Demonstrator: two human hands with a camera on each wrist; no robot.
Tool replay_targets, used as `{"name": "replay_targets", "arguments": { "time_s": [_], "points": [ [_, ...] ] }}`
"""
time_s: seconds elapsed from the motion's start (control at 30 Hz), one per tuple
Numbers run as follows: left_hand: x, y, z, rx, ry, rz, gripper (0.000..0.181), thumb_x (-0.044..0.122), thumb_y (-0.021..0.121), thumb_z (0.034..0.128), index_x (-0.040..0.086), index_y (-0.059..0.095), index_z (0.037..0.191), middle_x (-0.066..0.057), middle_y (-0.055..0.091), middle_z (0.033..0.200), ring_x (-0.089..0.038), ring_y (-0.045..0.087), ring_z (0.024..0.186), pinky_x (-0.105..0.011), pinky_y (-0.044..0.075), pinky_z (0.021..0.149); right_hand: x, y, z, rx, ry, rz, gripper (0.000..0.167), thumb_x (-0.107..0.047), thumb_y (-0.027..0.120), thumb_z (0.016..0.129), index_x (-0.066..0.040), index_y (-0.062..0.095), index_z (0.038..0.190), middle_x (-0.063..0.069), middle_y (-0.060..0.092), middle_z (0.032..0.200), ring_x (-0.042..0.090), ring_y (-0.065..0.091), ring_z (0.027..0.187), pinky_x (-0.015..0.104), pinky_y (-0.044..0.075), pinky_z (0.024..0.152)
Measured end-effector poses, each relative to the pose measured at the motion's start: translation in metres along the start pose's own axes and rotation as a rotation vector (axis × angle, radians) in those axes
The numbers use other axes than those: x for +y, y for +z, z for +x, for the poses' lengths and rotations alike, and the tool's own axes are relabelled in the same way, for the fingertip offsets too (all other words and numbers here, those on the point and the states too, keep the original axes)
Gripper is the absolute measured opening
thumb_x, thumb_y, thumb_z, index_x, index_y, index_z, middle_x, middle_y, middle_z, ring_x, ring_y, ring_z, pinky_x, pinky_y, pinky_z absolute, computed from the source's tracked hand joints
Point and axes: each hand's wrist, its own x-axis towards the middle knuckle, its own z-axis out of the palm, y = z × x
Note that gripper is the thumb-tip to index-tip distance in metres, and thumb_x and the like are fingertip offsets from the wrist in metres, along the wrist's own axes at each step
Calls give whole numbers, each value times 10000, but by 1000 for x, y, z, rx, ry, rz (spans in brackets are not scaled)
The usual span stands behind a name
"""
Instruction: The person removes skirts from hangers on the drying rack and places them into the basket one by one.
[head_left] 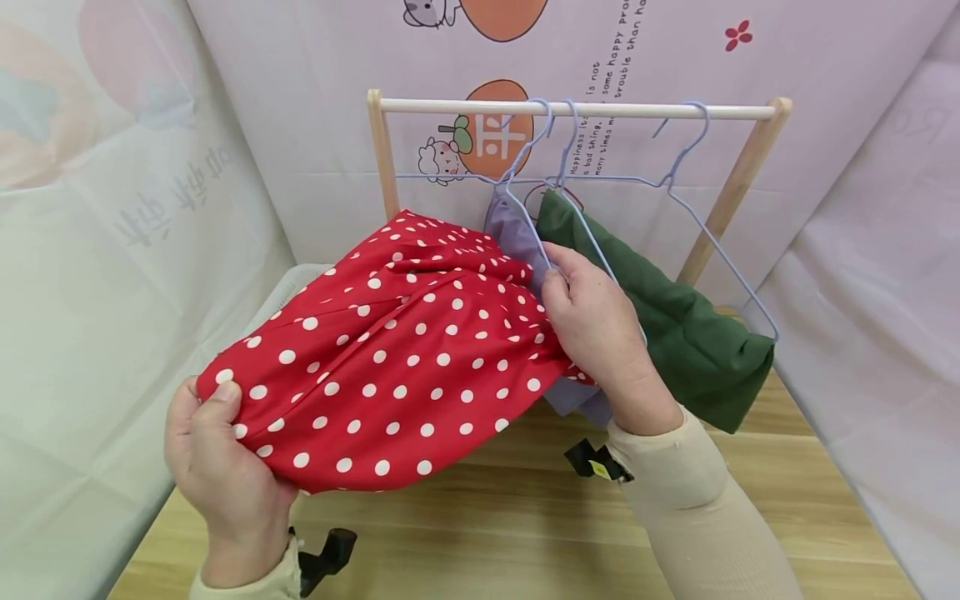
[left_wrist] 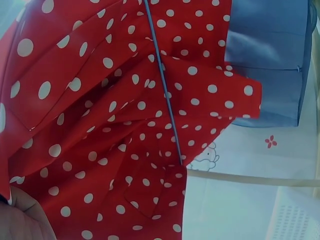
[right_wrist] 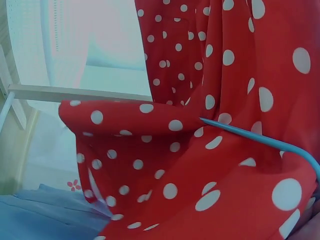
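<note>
A red garment with white polka dots is spread out in front of the rack. My left hand pinches its lower left corner, thumb on top. With my right hand I grip the side of a light blue wire hanger, close to the garment's right edge. That hanger's hook sits on the rail. Both wrist views show the hanger's thin bar lying across the dotted cloth. Behind the right hand hang a lilac garment, partly covered, and a dark green garment on other hangers.
The clothes rack has a white rail and wooden posts. A pale basket-like container is partly hidden behind the red cloth at left. Printed fabric walls enclose the wood-grain tabletop.
</note>
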Motion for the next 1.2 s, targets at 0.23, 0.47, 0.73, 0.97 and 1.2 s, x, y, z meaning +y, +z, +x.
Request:
{"name": "replay_targets", "arguments": {
  "time_s": [0.23, 0.47, 0.73, 0.97, 1.2],
  "points": [
    [2, 3, -3, 3, 54, -2, 210, 64, 650, 939, -126, 597, 1012, -267, 662, 1042, -336, 724, 906, -349, 649, 707, 4, -2, 3, -12, -9, -1, 594, -359, 540, 1044, -166, 422, 1594, 53, 640, 1378, 216, 654, 1011, 427, 624, 890],
    [1, 2, -2, -9, 110, 10, 226, 58, 650, 934, -147, 592, 1011, -290, 658, 1033, -352, 725, 913, -347, 649, 710, 4, -1, 3, -8, -14, 8, 593, -355, 547, 1044, -168, 424, 1593, 48, 623, 1419, 228, 654, 1068, 439, 621, 906],
    [0, 0, 0, -20, 195, 52, 292, 58, 641, 926, -202, 578, 1044, -361, 629, 1067, -363, 721, 910, -334, 647, 714, 4, 0, 2, -11, -19, 21, 594, -328, 570, 1035, -179, 426, 1592, 56, 628, 1402, 212, 670, 1025, 411, 632, 862],
    [-1, 0, 2, 1, 214, 54, 256, 53, 637, 922, -170, 608, 1044, -351, 639, 1077, -366, 721, 930, -336, 648, 734, 5, 0, 2, -6, -23, 17, 594, -330, 562, 1036, -184, 424, 1596, 59, 632, 1398, 206, 672, 964, 364, 634, 796],
    [1, 2, 4, 49, 176, -54, 159, 14, 625, 902, -135, 577, 930, -285, 669, 949, -370, 721, 871, -355, 646, 700, 6, 1, 3, -10, -18, 27, 581, -328, 556, 1041, -189, 431, 1591, 44, 637, 1380, 203, 676, 921, 298, 613, 688]
  ]
}}
